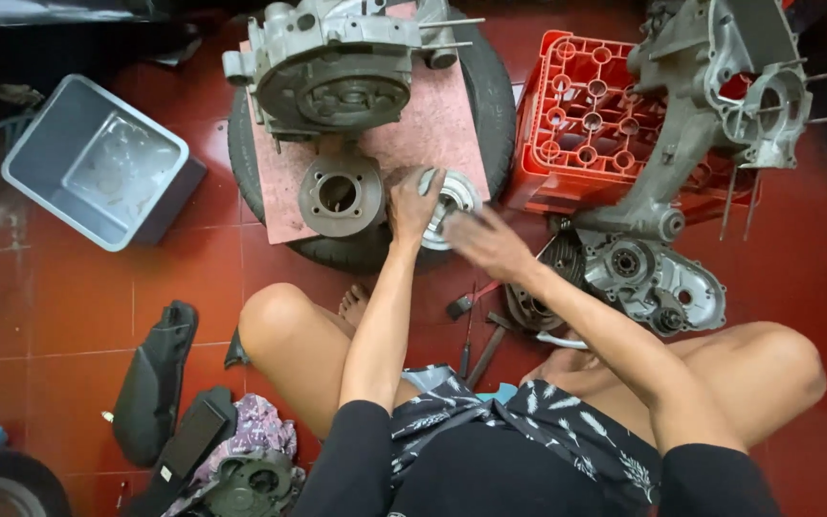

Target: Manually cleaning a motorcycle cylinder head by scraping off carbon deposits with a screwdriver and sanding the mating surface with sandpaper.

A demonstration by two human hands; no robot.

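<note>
The person sits on a red tiled floor (78, 306) with knees apart. In front of the knees a black tyre (495, 105) lies flat, carrying a pink board (433, 134) that serves as the work surface.

The round silver metal part (454, 196) sits at the near right corner of the pink board, overhanging the tyre's near edge. It is disc-shaped, bright aluminium with a darker centre bore; its flat face and bore point upward and slightly toward the camera, so its axis runs roughly vertical. Motion blur hides finer detail.

The left hand (413, 203) grips the part's left rim, fingers curled and clamped on it. The right hand (490, 241) lies against the part's near right side, fingers together and stretched; whether they close on it cannot be told because of blur.

Just left of the part, on the board's near edge, stands a grey finned cylinder (341, 194). An engine case (337, 67) fills the board's far side. Little bare board remains, only a strip at the right edge.

A red crate (576, 115) stands right of the tyre and bears a second engine casing (720, 105). A grey tub (98, 163) is well apart on the left, with open floor before it.
</note>
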